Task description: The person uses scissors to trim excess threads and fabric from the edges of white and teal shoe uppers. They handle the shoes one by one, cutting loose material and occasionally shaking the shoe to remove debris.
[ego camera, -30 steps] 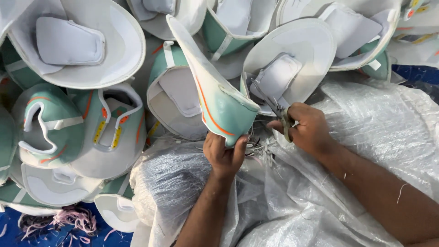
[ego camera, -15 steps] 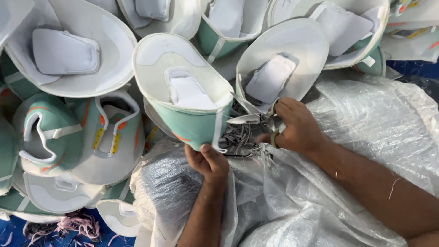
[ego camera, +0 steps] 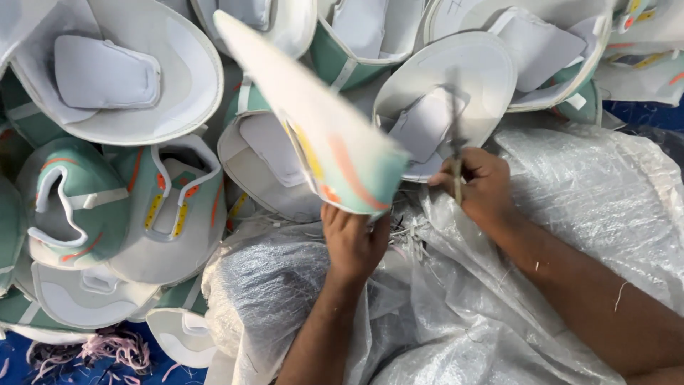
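Observation:
My left hand (ego camera: 353,239) grips the lower edge of a shoe upper (ego camera: 320,125), white inside and teal with orange stripes outside, which tilts up toward the top left and looks blurred. My right hand (ego camera: 484,184) is closed on a small pair of scissors (ego camera: 455,146), whose thin blades point upward, just right of the held upper. Both hands rest over a crinkled clear plastic sheet (ego camera: 570,214). A small heap of thread scraps (ego camera: 410,232) lies between the two hands.
Several more teal and white shoe uppers (ego camera: 135,207) are piled across the left and top. Another white upper (ego camera: 445,110) lies behind the scissors. Pink thread scraps (ego camera: 107,351) lie on a blue surface at the bottom left.
The held upper has swung from lying open-side up to tilted on edge toward the top left. My right hand has lifted the scissors so that the blades point up.

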